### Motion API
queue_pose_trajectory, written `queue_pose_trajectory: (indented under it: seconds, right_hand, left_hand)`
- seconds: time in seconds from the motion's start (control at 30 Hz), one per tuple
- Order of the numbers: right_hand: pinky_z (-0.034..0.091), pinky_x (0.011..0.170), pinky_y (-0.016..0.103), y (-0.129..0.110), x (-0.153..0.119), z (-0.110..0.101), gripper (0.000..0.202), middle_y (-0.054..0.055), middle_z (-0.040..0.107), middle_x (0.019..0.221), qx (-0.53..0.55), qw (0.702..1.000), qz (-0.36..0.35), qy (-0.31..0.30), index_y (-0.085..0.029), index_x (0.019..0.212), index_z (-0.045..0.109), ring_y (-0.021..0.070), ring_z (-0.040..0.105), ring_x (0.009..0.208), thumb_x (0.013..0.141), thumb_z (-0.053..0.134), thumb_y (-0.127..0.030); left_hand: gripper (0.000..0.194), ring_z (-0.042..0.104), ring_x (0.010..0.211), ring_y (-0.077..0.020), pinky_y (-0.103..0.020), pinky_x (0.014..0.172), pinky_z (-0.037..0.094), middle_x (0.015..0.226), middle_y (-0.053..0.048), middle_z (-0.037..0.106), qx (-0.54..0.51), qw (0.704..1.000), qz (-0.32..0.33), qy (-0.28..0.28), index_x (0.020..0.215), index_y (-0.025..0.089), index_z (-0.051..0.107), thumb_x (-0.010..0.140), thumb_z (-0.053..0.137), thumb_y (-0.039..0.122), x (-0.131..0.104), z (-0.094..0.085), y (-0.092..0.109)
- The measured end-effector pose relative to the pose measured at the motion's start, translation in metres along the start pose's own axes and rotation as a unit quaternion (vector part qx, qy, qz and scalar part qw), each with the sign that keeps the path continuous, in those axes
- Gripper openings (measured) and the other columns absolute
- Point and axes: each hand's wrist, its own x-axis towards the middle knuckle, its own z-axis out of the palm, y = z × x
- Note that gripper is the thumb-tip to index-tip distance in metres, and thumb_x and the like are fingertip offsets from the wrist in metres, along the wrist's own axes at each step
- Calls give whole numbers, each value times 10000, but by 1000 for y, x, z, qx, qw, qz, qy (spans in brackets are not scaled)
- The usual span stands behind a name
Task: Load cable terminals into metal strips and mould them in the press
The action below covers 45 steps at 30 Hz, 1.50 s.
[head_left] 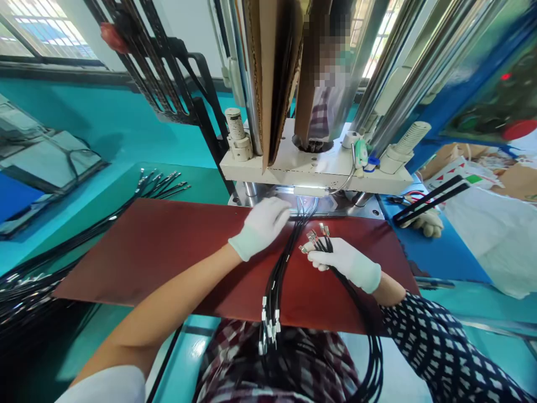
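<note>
The right hand (344,260), right of centre, pinches cables (372,342) near their metal ends (312,236); keep those even. The left hand (265,224) has fingers together, grip unclear; best held clear of the press (293,169).

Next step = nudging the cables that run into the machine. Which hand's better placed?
Left, I'd say: the left hand is right beside those cables, close to the machine. The right hand is occupied, gripping another cable bunch.
</note>
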Motion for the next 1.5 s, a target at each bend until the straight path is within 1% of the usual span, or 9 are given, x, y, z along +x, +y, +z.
queue_pose_trajectory:
  seconds: [0.13,0.27,0.4,0.57,0.63,0.97,1.1,1.2,1.5]
  right_hand:
    - [483,710,309,2,-6,2,442,31,661,851,-158,986,-29,52,-140,1103,680,150,581,719,734,742,-375]
    - [502,843,435,0,-17,18,810,138,668,1208,-412,886,57,206,-197,1520,378,302,676,934,790,715,-296]
    - [512,839,501,-3,-27,24,667,202,699,1121,-487,831,117,242,-172,1598,206,372,709,951,981,453,-233]
    - [569,907,411,7,-26,1,433,154,689,1219,-156,984,-11,85,-185,1368,510,275,696,1071,1000,496,-413]
    - [593,892,378,12,-24,-9,461,152,632,1341,-7,1000,-21,-14,-197,1364,520,245,690,1098,986,527,-462]
    - [600,833,357,13,-18,-6,465,168,715,1177,98,994,16,-42,-160,1246,527,228,735,958,925,644,-476]
    - [575,708,256,13,-11,-1,315,119,736,990,32,999,-2,1,-128,1002,617,157,718,776,910,670,-425]
    - [559,614,230,13,-9,-2,339,117,744,894,67,995,34,-63,-116,1022,647,156,708,688,953,608,-446]
    - [612,732,322,19,3,-25,690,174,727,1122,387,888,182,-167,-119,1243,602,224,742,868,1047,86,-533]
  left_hand:
    - [335,490,1259,-320,-480,1069,387,1318,-149,588,256,964,18,-64,1233,142,611,943,509,276,8,4,-24]
    - [405,483,1264,-314,-456,1039,409,1368,-133,556,277,957,18,-81,1294,161,572,950,529,371,10,18,-27]
    - [418,498,1221,-315,-443,1003,412,1331,-127,567,294,952,2,-89,1321,156,551,961,502,362,13,23,-26]
    - [323,530,1097,-315,-424,858,428,1179,-140,586,353,928,24,-120,1214,157,604,978,467,330,27,26,-20]
    - [269,544,1052,-315,-412,797,424,1125,-142,590,370,918,37,-134,1113,152,634,981,470,319,33,27,-17]
    - [279,599,971,-326,-400,775,442,1043,-161,605,409,898,0,-164,1095,104,627,993,452,296,1,3,-25]
    - [282,634,969,-335,-383,761,452,1058,-164,627,429,879,-104,-180,1115,107,586,1005,407,296,-30,-23,-20]
    - [259,662,826,-310,-347,665,420,946,-101,659,366,883,-234,-178,1092,175,532,1012,381,370,-54,-46,-14]
    - [295,506,689,-162,-276,667,381,767,9,548,58,944,-312,-87,837,217,460,985,402,466,-109,-72,-11]
